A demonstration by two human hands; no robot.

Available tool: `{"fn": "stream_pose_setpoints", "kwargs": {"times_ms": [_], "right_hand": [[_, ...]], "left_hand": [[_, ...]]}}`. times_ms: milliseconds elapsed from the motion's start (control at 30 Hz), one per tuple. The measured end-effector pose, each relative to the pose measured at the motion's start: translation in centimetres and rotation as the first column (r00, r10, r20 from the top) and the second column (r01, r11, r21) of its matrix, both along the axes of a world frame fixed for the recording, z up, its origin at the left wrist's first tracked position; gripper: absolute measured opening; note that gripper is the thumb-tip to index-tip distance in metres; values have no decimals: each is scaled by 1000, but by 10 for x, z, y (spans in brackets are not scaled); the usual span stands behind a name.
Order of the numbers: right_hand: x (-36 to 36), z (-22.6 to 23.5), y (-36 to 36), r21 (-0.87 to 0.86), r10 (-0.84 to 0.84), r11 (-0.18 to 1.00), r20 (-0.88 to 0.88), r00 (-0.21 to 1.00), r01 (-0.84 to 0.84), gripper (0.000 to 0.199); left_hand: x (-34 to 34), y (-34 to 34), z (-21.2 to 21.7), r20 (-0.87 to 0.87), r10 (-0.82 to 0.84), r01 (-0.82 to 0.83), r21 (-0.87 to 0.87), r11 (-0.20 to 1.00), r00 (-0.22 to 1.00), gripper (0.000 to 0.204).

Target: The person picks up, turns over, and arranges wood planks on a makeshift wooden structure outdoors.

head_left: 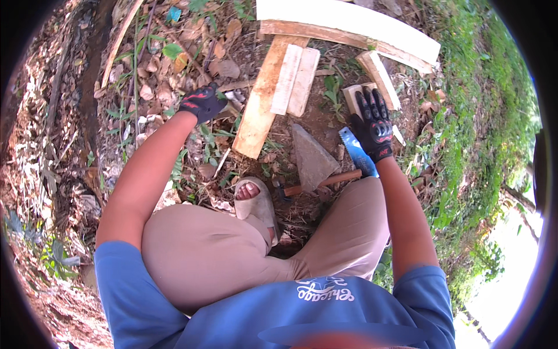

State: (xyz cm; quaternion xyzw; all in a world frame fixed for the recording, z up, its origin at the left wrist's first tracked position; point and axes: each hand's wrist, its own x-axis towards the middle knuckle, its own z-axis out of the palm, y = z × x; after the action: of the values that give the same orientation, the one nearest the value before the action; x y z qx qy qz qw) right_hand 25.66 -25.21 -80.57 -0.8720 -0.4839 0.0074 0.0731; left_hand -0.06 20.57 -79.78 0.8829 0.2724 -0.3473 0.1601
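Landmark: triangular grey stone (pixel 313 156), on leaf-strewn soil before the person, its near corner over the wooden handle of a hammer (pixel 336 178).

Left hand (pixel 202 103): black glove, red marks. Well left of the stone and farther out, above dry leaves (pixel 228 68). Fingers bent and partly hidden; cannot tell whether the grip is closed on anything.

Right hand (pixel 375 125): matching glove, right of the stone and a little farther out. Fingers long and straight, grip wide, laid over a short wood block (pixel 350 99); exact contact under the palm hidden. A second wood block (pixel 381 80) slants just beyond the first, farther from the stone.

Handsaw (pixel 356 151): blue blade, just right of the stone, toothed edge toward it; grip end not visible by the right wrist.

Flat plank (pixel 254 129): left of the stone, slanting away. Two pale wood strips side by side: left strip (pixel 286 80) on the plank, right strip (pixel 303 82) past its right edge, both beyond the stone. Farthest out, a broad white board (pixel 349 20), bare wood along its near edge.

Sandalled foot (pixel 254 200): nearer and left of the stone. Grass (pixel 471 116) far right.
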Motion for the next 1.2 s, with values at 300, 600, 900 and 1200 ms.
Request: {"fn": "stream_pose_setpoints", "kwargs": {"times_ms": [300,600,900,1200], "right_hand": [[-3,-10,-3,29,-14,999,14,1000,14,78],[-3,-13,-6,65,60,996,31,998,-62,74],[-2,-18,-4,41,88,995,87,992,-92,71],[-4,-19,-2,-6,105,994,108,989,-105,71]], "left_hand": [[-11,28,-8,21,-16,14,98,995,1000,75],[-43,87,-11,73,77,-75,-33,997,994,65],[-245,186,101,491,377,-442,18,897,785,50],[-515,98,-92,-31,943,-845,-435,-310,-330,46]]}}
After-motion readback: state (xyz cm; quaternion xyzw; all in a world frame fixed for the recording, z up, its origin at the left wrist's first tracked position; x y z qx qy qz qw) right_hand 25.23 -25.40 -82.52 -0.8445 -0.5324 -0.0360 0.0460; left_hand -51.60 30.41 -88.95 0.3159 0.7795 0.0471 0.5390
